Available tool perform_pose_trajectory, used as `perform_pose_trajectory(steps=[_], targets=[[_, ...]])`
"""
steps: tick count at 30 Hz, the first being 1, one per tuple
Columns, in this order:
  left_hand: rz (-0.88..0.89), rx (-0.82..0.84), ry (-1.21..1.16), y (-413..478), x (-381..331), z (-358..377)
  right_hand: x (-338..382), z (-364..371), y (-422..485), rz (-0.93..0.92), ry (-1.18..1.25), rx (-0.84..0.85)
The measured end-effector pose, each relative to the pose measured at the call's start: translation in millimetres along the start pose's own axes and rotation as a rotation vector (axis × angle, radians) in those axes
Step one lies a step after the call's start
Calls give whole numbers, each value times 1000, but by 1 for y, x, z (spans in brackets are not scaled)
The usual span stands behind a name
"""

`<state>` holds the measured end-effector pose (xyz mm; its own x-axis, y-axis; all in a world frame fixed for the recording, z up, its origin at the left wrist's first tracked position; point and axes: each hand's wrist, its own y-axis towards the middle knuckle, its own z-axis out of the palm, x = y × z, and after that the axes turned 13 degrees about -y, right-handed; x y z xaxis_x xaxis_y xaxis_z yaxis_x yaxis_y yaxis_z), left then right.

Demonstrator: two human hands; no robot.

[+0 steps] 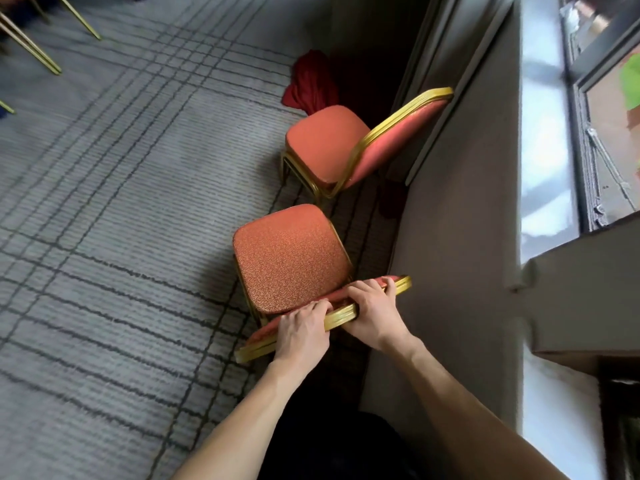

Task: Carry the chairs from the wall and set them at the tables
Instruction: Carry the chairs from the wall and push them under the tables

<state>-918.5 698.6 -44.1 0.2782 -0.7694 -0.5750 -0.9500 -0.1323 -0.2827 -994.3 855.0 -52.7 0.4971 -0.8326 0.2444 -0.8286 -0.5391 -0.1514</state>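
Orange-red patterned upholstery and a gold metal frame marked the near chair [291,261], which stood at lower centre of the frame on the grey lined carpet [104,202], just beside the grey wall [460,220] at right. Its backrest top rail ran diagonally from lower left to upper right, and its seat faced toward the upper part of the frame, away from the person. The left hand [301,330] was wrapped over the top rail toward its lower-left end, fingers curled onto the padded front face. The right hand [374,313] had a closed grip on the same rail nearer its upper-right end. The two hands sat close together, not touching.

A second chair [332,143] of the same make stood further up the frame, its backrest leaning against the wall trim and its seat facing left. A crumpled dark red cloth [311,81] lay on the carpet beyond it. Gold chair legs [31,46] showed at upper left. A window [595,116] occupied the right edge. No containers were observed.
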Motion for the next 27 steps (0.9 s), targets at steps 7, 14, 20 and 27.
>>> perform_pose_trajectory(steps=[7, 14, 20, 27], targets=[[72, -74, 26, 56, 23, -93, 43, -33, 76, -33, 7, -183], [90, -156, 91, 106, 45, -173, 81, -66, 154, 13, -84, -225], [52, -269, 61, 149, 78, -234, 108, -88, 201, 56, -62, -281], [25, -356, -13, 192, 88, -255, 104, -100, 240, 118, -64, -336]])
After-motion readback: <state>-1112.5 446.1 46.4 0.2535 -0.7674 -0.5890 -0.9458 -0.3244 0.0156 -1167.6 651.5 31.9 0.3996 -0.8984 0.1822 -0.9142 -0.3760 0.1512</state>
